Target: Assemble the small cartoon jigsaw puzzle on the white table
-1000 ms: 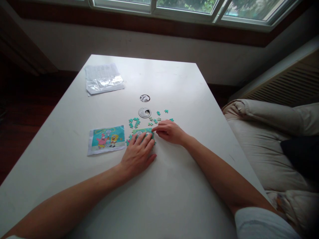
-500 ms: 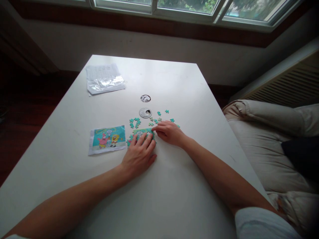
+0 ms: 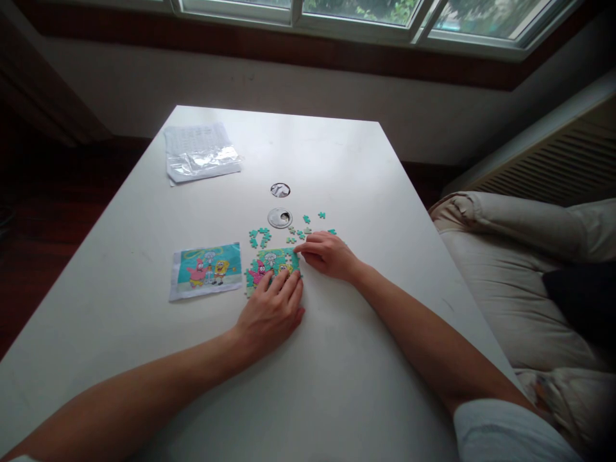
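Note:
A partly joined jigsaw puzzle (image 3: 272, 259) with cartoon figures lies on the table. My left hand (image 3: 272, 308) rests over its lower edge, fingers stretched out and lying flat. At the puzzle's upper right corner is the index fingertip of my right hand (image 3: 327, 255); the other fingers are curled, and anything between them is hidden. Loose green puzzle pieces (image 3: 260, 237) lie above the puzzle, and several more puzzle pieces (image 3: 307, 219) are scattered beyond my right hand, which partly covers some. Left of the puzzle is a printed picture sheet (image 3: 208, 272) with similar figures.
Clear plastic packaging with paper (image 3: 201, 154) sits at the far left of the white table (image 3: 327, 160). Two round holes with metallic-looking contents, a far hole (image 3: 280, 190) and a near hole (image 3: 280, 218), are set in the tabletop. A beige sofa (image 3: 500, 276) stands on the right.
My left hand has slid slightly down toward me, uncovering more of the puzzle's figures. My right hand has stayed nearly in place at the upper right corner.

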A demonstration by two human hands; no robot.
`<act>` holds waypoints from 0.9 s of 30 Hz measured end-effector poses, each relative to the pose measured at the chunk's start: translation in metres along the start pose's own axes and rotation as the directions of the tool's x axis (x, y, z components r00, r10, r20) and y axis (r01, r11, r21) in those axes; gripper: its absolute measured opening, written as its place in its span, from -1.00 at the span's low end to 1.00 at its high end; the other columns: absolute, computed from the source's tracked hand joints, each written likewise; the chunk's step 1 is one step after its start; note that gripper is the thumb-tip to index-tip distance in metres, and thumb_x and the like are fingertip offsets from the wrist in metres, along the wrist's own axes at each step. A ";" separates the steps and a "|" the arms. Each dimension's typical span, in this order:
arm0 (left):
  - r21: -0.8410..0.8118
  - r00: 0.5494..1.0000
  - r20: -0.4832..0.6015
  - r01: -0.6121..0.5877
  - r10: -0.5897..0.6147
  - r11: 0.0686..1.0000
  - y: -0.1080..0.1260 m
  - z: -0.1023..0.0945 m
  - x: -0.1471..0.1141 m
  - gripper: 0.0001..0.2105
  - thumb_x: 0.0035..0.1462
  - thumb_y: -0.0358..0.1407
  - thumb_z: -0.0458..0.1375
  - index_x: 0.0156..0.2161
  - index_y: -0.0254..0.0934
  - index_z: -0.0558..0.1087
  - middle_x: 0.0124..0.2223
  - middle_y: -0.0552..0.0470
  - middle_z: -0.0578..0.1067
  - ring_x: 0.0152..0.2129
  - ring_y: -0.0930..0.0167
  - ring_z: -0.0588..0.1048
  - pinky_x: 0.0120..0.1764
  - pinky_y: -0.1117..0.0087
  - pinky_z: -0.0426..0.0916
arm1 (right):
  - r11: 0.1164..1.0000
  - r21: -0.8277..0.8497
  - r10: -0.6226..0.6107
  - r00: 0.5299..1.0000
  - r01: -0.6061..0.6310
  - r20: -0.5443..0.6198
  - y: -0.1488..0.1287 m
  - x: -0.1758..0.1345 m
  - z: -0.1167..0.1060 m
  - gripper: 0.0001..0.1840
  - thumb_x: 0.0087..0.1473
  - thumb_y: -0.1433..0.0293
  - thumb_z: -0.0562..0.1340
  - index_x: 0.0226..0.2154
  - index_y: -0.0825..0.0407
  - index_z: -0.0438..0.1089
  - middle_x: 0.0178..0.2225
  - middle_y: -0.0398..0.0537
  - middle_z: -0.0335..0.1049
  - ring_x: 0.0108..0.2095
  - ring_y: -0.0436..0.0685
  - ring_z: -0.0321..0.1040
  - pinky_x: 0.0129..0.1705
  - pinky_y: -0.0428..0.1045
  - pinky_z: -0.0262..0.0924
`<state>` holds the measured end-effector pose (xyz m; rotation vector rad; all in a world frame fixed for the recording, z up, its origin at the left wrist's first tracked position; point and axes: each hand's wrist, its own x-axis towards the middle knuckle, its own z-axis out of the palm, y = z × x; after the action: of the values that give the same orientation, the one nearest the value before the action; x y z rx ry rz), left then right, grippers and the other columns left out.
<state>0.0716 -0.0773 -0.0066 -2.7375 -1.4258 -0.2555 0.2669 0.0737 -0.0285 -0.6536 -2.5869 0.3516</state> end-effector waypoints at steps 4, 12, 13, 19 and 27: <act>-0.013 1.000 -0.014 -0.021 0.021 1.000 0.003 0.000 -0.002 -0.58 0.34 -0.24 0.06 0.20 -0.44 0.39 0.24 -0.24 0.42 0.13 0.11 0.42 0.13 0.05 0.31 | 1.000 0.003 -0.003 1.000 0.003 -0.011 0.000 0.000 -0.001 -0.75 0.23 0.49 0.14 -0.19 -0.05 0.52 -0.43 -0.09 0.40 -0.38 0.09 0.29 -0.22 0.00 0.13; -0.019 0.998 -0.047 -0.036 0.035 0.999 0.003 0.003 -0.002 -0.60 0.33 -0.25 0.08 0.17 -0.45 0.41 0.22 -0.25 0.45 0.11 0.11 0.44 0.11 0.07 0.32 | 1.000 0.011 0.000 1.000 0.000 -0.026 0.001 -0.001 0.002 -0.76 0.21 0.50 0.17 -0.18 -0.04 0.53 -0.42 -0.09 0.40 -0.37 0.08 0.30 -0.21 -0.01 0.16; -0.017 0.998 -0.050 -0.038 0.037 0.999 0.002 0.003 -0.002 -0.60 0.32 -0.25 0.08 0.16 -0.45 0.41 0.21 -0.25 0.45 0.10 0.11 0.44 0.11 0.07 0.32 | 1.000 0.015 -0.003 1.000 0.003 -0.031 0.001 -0.001 0.002 -0.77 0.21 0.50 0.17 -0.19 -0.04 0.53 -0.42 -0.09 0.40 -0.37 0.08 0.30 -0.21 -0.01 0.16; -0.020 0.997 -0.065 -0.045 0.044 0.999 0.002 0.001 -0.002 -0.62 0.31 -0.25 0.09 0.14 -0.44 0.43 0.21 -0.24 0.45 0.08 0.11 0.46 0.08 0.07 0.35 | 0.992 0.104 0.086 0.984 -0.070 -0.154 0.001 -0.001 -0.007 -0.77 0.24 0.46 0.14 -0.21 -0.03 0.53 -0.42 -0.08 0.43 -0.39 0.07 0.30 -0.21 -0.01 0.22; -0.075 0.979 -0.175 -0.117 0.102 0.990 0.009 0.002 -0.007 -0.73 0.32 -0.30 0.05 0.00 -0.40 0.49 0.07 -0.16 0.57 -0.03 0.21 0.54 -0.04 0.21 0.45 | 0.817 0.210 0.574 0.728 -0.537 -0.375 0.044 -0.013 -0.039 -0.76 0.15 0.36 0.18 -0.27 0.02 0.58 -0.36 -0.07 0.53 -0.43 0.06 0.32 -0.32 -0.01 0.21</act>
<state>0.0751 -0.0879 -0.0094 -2.7694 -1.2444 -0.5430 0.3124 0.1098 -0.0142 -1.3217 -1.9020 0.4454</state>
